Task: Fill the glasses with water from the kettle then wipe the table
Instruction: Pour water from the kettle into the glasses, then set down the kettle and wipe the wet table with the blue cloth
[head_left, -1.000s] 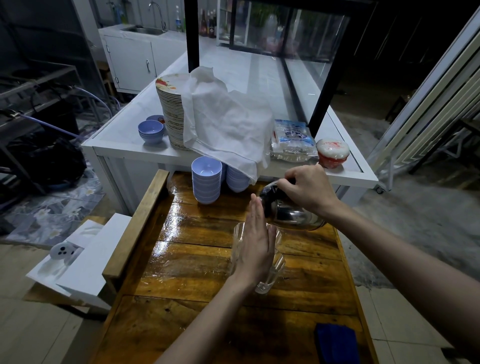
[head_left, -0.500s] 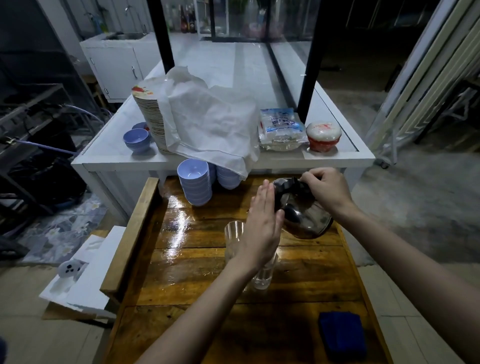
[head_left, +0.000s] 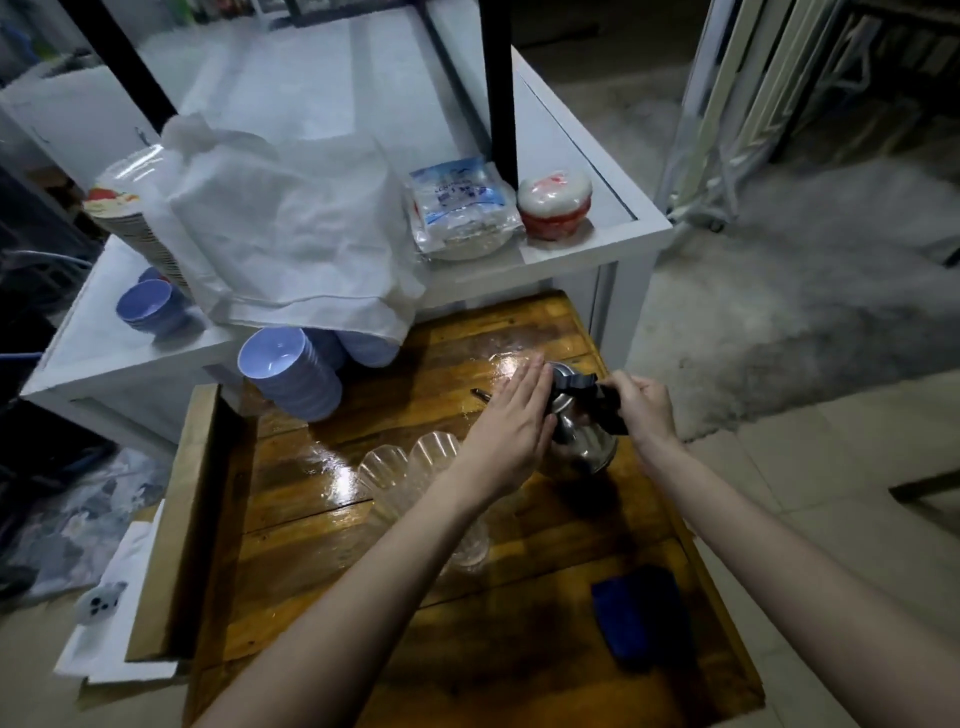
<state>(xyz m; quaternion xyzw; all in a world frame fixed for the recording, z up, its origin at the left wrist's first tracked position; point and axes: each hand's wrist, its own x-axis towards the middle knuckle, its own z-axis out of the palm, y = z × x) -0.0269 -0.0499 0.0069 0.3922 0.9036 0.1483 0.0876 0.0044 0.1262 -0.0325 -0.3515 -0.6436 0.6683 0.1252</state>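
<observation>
My right hand (head_left: 641, 402) is wrapped around the black handle of the steel kettle (head_left: 582, 436), fingers curled tight on it, and the kettle sits at the far right of the wooden table (head_left: 519, 623), upright as far as I can tell. My left hand (head_left: 506, 431) is flat, fingers straight and pressed together, palm against the kettle's left side and lid; it grips nothing.

Now the bit that matters: the two fluted glasses (head_left: 410, 467) stand side by side just to the left of the kettle and nearer me, partly behind my left wrist. I can't pick out the spout, since the left palm covers that side. The handle points right, toward my right hand, so I judge the spout to face left, straight at the glasses. So the pour goes leftward and slightly toward me, and the right hand does the tipping, being the one on the handle.

I can't tell how much water the glasses hold. The tabletop shines wet, and the blue cloth (head_left: 636, 613) waits at the near right corner, closest to my right arm.
</observation>
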